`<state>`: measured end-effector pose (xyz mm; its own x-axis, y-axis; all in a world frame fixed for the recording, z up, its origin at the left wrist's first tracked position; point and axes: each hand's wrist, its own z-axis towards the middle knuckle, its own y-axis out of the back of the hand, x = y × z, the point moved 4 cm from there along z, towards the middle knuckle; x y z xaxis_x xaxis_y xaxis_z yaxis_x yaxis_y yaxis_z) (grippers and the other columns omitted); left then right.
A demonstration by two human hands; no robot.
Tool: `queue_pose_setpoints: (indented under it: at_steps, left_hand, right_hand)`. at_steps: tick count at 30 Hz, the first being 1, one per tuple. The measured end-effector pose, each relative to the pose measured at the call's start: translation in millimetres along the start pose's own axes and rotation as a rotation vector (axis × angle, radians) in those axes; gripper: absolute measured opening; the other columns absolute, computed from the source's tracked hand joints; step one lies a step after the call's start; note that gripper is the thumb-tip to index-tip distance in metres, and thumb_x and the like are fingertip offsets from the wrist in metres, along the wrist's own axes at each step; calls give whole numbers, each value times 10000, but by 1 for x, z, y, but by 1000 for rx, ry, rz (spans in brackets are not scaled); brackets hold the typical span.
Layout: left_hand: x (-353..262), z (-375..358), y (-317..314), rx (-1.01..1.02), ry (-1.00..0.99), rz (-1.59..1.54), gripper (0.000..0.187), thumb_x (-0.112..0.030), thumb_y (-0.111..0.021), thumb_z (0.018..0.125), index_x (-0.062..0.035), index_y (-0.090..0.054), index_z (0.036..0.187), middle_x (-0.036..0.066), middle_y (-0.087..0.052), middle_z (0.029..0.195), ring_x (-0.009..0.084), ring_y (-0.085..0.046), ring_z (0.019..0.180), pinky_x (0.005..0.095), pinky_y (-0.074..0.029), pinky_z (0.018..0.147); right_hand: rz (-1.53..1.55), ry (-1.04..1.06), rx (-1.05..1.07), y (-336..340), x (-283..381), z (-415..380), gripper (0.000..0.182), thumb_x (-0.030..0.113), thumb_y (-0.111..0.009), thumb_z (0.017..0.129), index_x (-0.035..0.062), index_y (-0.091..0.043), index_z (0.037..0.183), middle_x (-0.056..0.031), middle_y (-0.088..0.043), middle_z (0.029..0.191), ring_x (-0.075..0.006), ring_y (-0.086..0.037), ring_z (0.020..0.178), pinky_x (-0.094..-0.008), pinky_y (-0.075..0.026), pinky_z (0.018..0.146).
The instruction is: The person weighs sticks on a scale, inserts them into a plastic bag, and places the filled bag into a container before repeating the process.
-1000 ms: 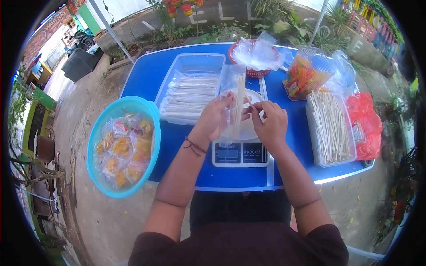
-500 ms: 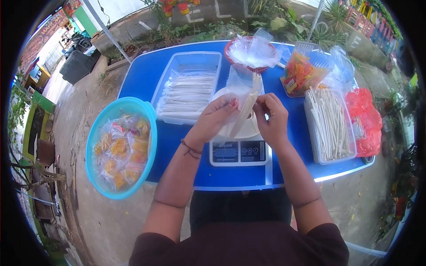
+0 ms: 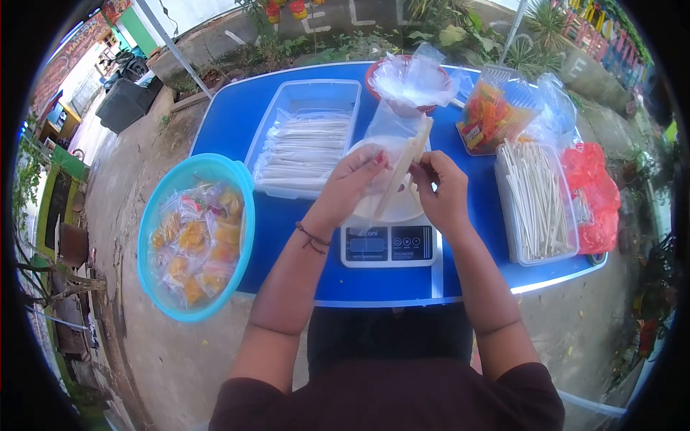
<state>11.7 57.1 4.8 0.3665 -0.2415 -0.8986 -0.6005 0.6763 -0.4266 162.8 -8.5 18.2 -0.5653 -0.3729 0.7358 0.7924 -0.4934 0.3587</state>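
My left hand [image 3: 351, 185] is closed with thumb and fingers pinching a clear plastic bag [image 3: 387, 123]. A small bundle of long pale sticks [image 3: 404, 164] stands tilted at the bag, its upper end leaning right. My right hand [image 3: 443, 188] pinches the sticks' right side with bent fingers. Below both hands a round whitish bowl [image 3: 392, 210] sits on a kitchen scale [image 3: 388, 251]. The bowl is partly hidden by the hands and bag. More loose pale sticks [image 3: 533, 205] fill a clear tub to the right.
Bagged sticks [image 3: 305, 151] lie in a clear tray [image 3: 287, 87] at the back left. A turquoise basin [image 3: 248, 215] holds several yellowish bagged items. Behind are a red basket [image 3: 372, 80] of plastic bags and a container of orange pieces [image 3: 489, 118]. A red plastic bag [image 3: 595, 197] lies far right.
The stick bundle has shifted slightly right and leans more to the right. My right hand has moved a little with it; my left hand still pinches the bag.
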Motion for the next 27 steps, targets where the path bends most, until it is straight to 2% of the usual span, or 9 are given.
queue_pose_setpoints:
  at_steps: [3, 6, 9, 10, 14, 17, 20, 23, 27]
  left_hand:
    - [-13, -1, -2, -7, -25, -68, 353, -215, -541, 983, 1, -490, 1258, 224, -579, 1268, 308, -642, 1083, 404, -562, 855]
    - [-19, -3, -9, -55, -84, 205, 325, -177, -629, 934, 1, -530, 1187, 227, -653, 1133, 292, -690, 970, 345, -578, 772]
    - [-16, -3, -9, -15, -23, 249, 308, -124, -679, 892, 16, -557, 1138, 227, -682, 1047, 288, -702, 931, 315, -574, 755]
    - [-20, -5, -11, 61, -47, 293, 271, -110, -680, 884, 29, -575, 1092, 232, -687, 1009, 278, -707, 908, 308, -577, 757]
    - [-34, -20, -22, 157, 104, 80, 229, -70, -702, 853, 35, -603, 1030, 176, -705, 907, 220, -711, 846, 333, -574, 797]
    - [-29, -13, -17, 158, 21, 297, 212, -79, -742, 820, 35, -637, 965, 142, -709, 860, 180, -705, 819, 306, -568, 774]
    - [-12, -5, -7, 30, 36, 565, 204, -85, -768, 798, 37, -661, 923, 111, -709, 835, 140, -692, 781, 261, -551, 733]
    - [-13, -4, -8, 25, 91, 740, 218, -85, -777, 792, 40, -668, 933, 84, -709, 834, 106, -674, 757, 228, -530, 704]
    - [-9, -5, -12, 73, 124, 663, 249, -86, -792, 776, 36, -663, 951, 75, -708, 841, 100, -671, 763, 222, -528, 705]
  right_hand:
    - [88, -74, -53, 3, -10, -1, 53, -21, -637, 873, -43, -604, 908, -95, -625, 790, -145, -645, 675, -264, -510, 595]
    - [292, -136, -121, 9, -3, 1, 63, 1, -624, 904, -37, -592, 942, -64, -622, 798, -101, -619, 696, -240, -505, 616]
    - [424, -78, -212, 20, -5, 4, 82, 23, -607, 928, -34, -581, 981, -48, -624, 818, -77, -595, 700, -221, -499, 635]
    - [429, -74, -265, 26, 0, 6, 93, 37, -607, 933, -31, -577, 990, -61, -635, 833, -81, -588, 701, -218, -489, 653]
    - [577, -79, -360, 40, -6, 9, 136, 91, -628, 933, -18, -585, 1003, -83, -662, 880, -90, -582, 728, -235, -484, 674]
    - [650, -114, -370, 41, -10, 9, 149, 104, -634, 931, -13, -587, 1011, -94, -670, 897, -98, -590, 733, -243, -494, 680]
    - [674, -96, -422, 45, -10, 10, 156, 113, -637, 930, -8, -588, 1014, -104, -675, 907, -109, -601, 742, -257, -508, 697]
    - [722, -67, -498, 50, -10, 11, 160, 118, -641, 927, -4, -588, 1016, -107, -677, 906, -119, -610, 752, -271, -518, 713]
    - [788, -75, -456, 49, -11, 12, 167, 121, -645, 926, -6, -587, 1017, -108, -677, 908, -123, -613, 759, -279, -519, 717]
